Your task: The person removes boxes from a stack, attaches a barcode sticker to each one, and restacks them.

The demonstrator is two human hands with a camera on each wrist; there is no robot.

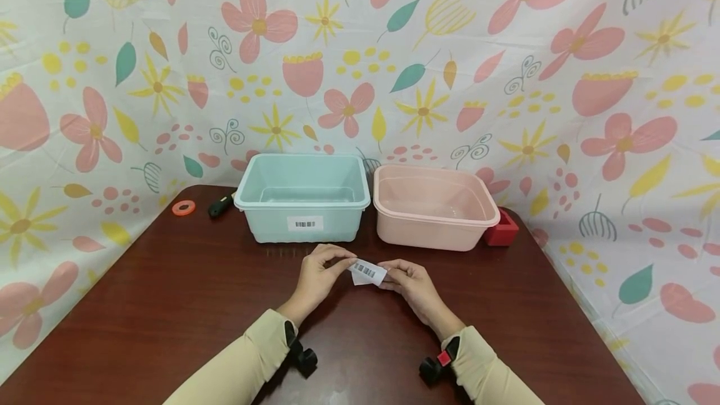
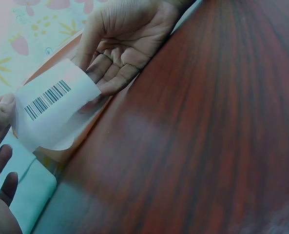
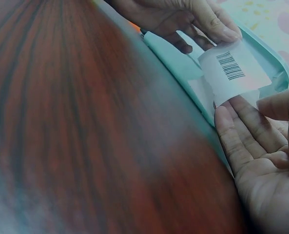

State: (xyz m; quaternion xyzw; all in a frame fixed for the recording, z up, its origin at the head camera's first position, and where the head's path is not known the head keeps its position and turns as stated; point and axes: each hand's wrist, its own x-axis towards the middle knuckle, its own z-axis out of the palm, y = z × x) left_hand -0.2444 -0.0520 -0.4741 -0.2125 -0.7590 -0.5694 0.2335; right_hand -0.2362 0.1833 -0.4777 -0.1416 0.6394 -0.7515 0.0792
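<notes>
A white barcode label (image 1: 369, 270) is held between both hands above the table, in front of the two bins. My left hand (image 1: 319, 270) pinches its left end between thumb and fingers. At the opposite end, my right hand (image 1: 409, 281) grips it, with fingers partly behind the paper. The left wrist view shows the label (image 2: 49, 105) bowed, with its black bars facing up and its lower edge curling. In the right wrist view, the right fingers (image 3: 246, 126) lie under the label's near edge. A similar barcode label (image 1: 305, 224) is on the front of the light blue bin (image 1: 304, 233).
A pink bin (image 1: 433, 233) stands right of the blue one, with a red box (image 1: 502, 230) beside it. An orange tape roll (image 1: 183, 207) and a dark-handled tool (image 1: 221, 206) lie at the back left of the brown table (image 1: 169, 305). Flowered cloth (image 1: 349, 61) hangs behind.
</notes>
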